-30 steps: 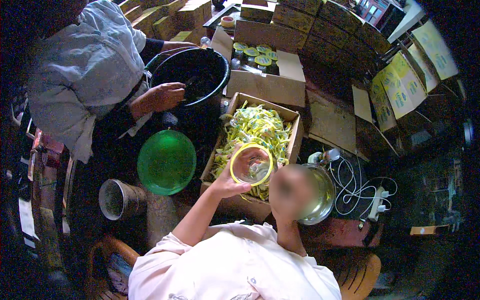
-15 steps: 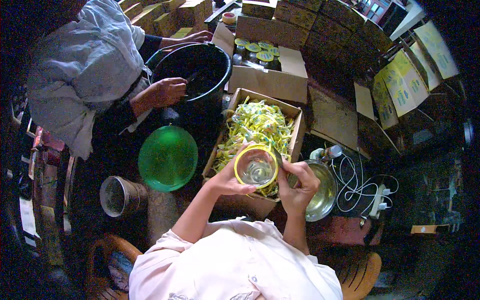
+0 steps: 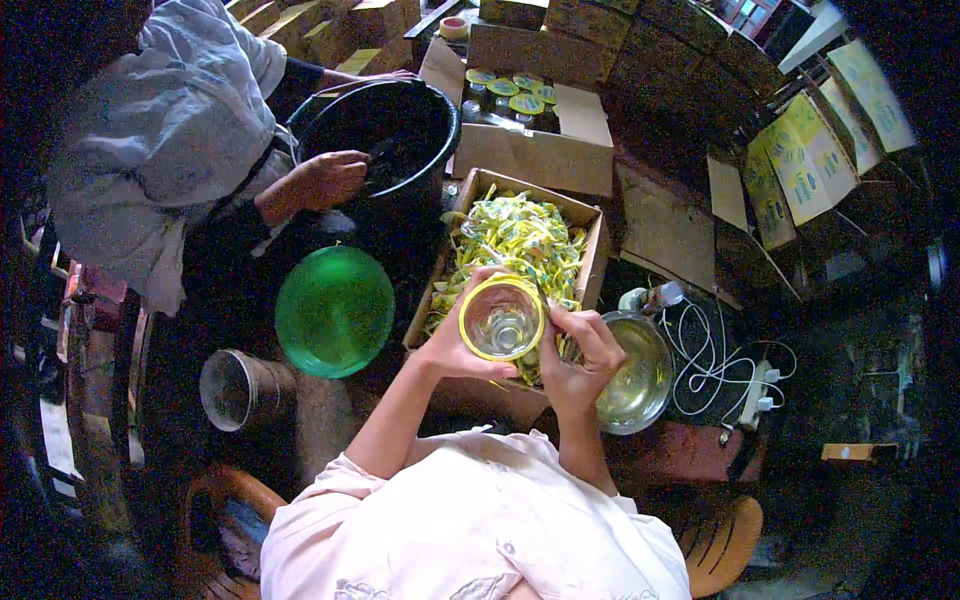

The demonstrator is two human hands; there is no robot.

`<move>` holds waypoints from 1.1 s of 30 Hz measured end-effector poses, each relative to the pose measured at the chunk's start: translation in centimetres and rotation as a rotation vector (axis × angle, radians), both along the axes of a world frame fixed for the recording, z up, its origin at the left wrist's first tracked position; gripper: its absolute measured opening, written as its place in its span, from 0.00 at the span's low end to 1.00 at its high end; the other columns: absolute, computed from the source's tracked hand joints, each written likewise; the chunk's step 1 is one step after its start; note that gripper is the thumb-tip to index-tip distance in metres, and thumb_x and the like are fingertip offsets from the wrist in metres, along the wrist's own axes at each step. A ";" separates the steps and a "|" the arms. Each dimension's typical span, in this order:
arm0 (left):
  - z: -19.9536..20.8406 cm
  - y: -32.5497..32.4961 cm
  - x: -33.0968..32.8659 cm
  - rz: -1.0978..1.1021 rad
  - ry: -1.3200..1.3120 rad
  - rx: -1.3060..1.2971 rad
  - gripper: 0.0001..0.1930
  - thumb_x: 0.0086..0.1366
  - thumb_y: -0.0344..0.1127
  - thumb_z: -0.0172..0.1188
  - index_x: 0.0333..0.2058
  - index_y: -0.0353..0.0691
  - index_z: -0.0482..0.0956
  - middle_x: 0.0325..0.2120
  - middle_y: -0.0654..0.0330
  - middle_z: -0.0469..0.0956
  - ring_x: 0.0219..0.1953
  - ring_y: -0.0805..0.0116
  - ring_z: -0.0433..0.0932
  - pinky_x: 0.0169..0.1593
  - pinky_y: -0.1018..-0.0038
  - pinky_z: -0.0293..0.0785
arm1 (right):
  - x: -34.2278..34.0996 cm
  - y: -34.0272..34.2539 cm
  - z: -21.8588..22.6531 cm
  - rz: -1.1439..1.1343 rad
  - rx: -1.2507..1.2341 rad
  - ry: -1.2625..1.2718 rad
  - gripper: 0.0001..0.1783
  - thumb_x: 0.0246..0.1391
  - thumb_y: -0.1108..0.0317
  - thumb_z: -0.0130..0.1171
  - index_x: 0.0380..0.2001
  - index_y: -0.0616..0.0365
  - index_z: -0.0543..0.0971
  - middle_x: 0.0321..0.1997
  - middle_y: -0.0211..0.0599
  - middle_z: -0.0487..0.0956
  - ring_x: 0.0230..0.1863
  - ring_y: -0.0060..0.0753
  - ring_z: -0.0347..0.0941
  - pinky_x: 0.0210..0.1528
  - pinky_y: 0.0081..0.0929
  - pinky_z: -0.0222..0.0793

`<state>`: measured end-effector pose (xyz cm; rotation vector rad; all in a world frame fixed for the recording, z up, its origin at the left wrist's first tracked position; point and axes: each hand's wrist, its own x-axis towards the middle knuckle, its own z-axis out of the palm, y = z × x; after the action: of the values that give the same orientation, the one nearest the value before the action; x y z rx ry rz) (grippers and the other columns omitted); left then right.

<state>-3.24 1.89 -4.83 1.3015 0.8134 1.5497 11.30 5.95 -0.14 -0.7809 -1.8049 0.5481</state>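
Note:
My left hand [image 3: 455, 350] is wrapped round a clear glass jar [image 3: 503, 322] with a yellow band at its rim, the open mouth turned up towards me. Beside the jar's right edge, my right hand [image 3: 583, 357] is closed on a thin dark blade, seemingly a knife [image 3: 544, 292], its edge against the yellow rim. Both hands are over the near part of a cardboard box [image 3: 594, 262] heaped with yellow and green strips [image 3: 518, 235].
At the upper left another person's hand [image 3: 335, 180] reaches into a dark bucket [image 3: 447, 150]. Around me are a green basin [image 3: 335, 312], a pale bucket [image 3: 228, 390], a metal bowl [image 3: 640, 385], white cables [image 3: 700, 375] and a carton [image 3: 530, 155] of yellow-lidded jars.
My hands have shifted slightly left with the jar, which is tilted a little differently. The blade stays at its rim. The other person's hand remains over the dark bucket.

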 end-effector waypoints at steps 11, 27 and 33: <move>-0.8 0.5 1.1 0.182 0.099 0.011 0.45 0.36 0.38 0.70 0.50 0.41 0.48 0.43 0.60 0.57 0.47 0.69 0.64 0.52 0.71 0.61 | 0.1 0.3 -0.3 -0.067 -0.011 0.001 0.13 0.33 0.81 0.62 0.28 0.59 0.78 0.22 0.38 0.76 0.25 0.30 0.74 0.29 0.22 0.69; 0.0 0.4 0.2 0.035 -0.022 -0.051 0.44 0.38 0.38 0.70 0.51 0.40 0.50 0.43 0.56 0.66 0.48 0.66 0.66 0.52 0.68 0.61 | -0.2 0.4 0.3 -0.076 0.013 0.003 0.11 0.31 0.85 0.59 0.24 0.62 0.77 0.20 0.36 0.75 0.23 0.27 0.71 0.28 0.19 0.65; 0.4 0.3 -0.3 0.011 -0.022 -0.034 0.43 0.39 0.38 0.69 0.52 0.38 0.52 0.43 0.56 0.66 0.48 0.66 0.66 0.53 0.69 0.60 | 0.0 0.5 0.1 -0.003 -0.032 0.071 0.09 0.33 0.85 0.59 0.23 0.63 0.77 0.19 0.36 0.74 0.22 0.25 0.70 0.27 0.18 0.65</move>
<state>-3.56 2.19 -4.40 1.2552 0.8308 1.5493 11.31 6.43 -0.01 -0.7771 -1.7333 0.5969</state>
